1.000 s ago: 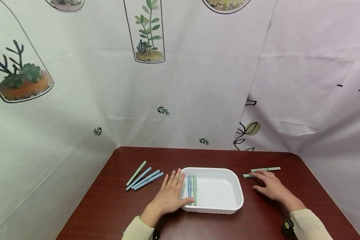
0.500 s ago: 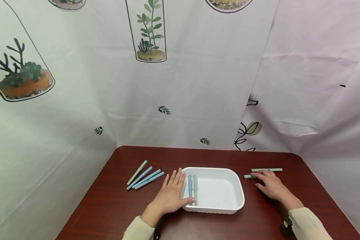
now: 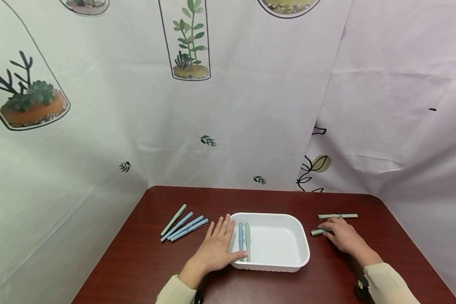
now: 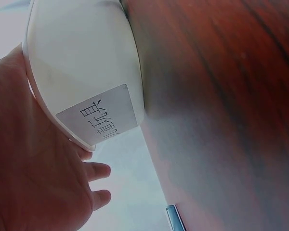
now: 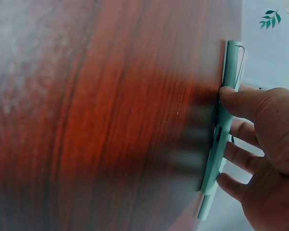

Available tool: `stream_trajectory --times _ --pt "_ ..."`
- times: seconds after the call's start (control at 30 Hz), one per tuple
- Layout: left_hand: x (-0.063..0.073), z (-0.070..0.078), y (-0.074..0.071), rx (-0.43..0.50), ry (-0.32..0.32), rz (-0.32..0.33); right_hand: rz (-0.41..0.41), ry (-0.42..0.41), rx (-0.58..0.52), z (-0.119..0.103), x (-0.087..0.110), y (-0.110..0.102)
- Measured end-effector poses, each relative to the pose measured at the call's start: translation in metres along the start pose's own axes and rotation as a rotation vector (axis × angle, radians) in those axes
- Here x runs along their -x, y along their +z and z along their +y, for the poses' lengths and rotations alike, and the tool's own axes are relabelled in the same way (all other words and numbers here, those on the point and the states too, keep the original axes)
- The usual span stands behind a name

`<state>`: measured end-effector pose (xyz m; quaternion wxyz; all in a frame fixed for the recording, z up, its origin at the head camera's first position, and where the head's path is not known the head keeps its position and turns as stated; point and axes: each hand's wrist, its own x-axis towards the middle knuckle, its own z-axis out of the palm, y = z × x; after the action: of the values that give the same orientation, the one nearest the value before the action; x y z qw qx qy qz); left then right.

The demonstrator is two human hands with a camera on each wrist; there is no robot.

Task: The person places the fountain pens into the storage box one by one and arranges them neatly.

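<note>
My left hand [image 3: 214, 249] rests with fingers straight and spread on the left rim of a white plastic tray [image 3: 270, 267]; the thumb lies over its front left corner. Inside the tray, near that hand, a blue pen [image 3: 240, 234] and a green pen [image 3: 247, 240] lie side by side. On the right, my right hand [image 3: 346, 237] pinches another light green pen [image 3: 316, 232], thumb on one side and fingers on the other, as the right wrist view shows along the pen [image 5: 215, 156]. Just behind that hand lies a further green pen [image 3: 343, 215].
Left of the tray, a green pen [image 3: 173, 220] and several blue pens [image 3: 190, 230] lie slanted on the dark red wooden table [image 3: 137, 270]. A printed white cloth [image 3: 232, 114] hangs behind the table. The tray's side carries a label [image 4: 98, 115].
The pen under my right hand has come nearer the table's front and away from the green pen behind it, now between thumb and fingers. My left hand and the tray stay put.
</note>
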<state>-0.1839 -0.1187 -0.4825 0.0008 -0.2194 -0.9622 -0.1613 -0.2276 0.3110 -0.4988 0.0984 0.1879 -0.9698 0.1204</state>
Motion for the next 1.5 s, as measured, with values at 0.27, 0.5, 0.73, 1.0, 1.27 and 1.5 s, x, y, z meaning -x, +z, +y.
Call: stream_trajectory --times 0.27,0.5,0.73,1.0,1.27,1.5 --pt "0.001 0.000 0.000 0.006 -0.001 0.001 0.034 -0.047 0.029 -0.006 0.000 -0.004" --pt "0.002 0.000 0.001 0.007 -0.008 -0.012 0.088 0.005 -0.037 -0.017 -0.003 -0.020" --pt "0.001 -0.001 0.000 0.009 -0.006 -0.009 0.133 0.112 -0.199 -0.030 -0.007 -0.037" --pt "0.000 -0.002 0.001 0.005 -0.006 -0.006 0.138 0.217 -0.370 -0.045 -0.007 -0.046" --pt "-0.001 -0.001 0.001 0.001 -0.003 -0.011 0.032 0.330 -0.718 -0.053 -0.009 -0.050" --pt "-0.001 -0.001 0.001 0.001 -0.002 -0.005 -0.035 0.398 -0.928 -0.061 -0.011 -0.048"
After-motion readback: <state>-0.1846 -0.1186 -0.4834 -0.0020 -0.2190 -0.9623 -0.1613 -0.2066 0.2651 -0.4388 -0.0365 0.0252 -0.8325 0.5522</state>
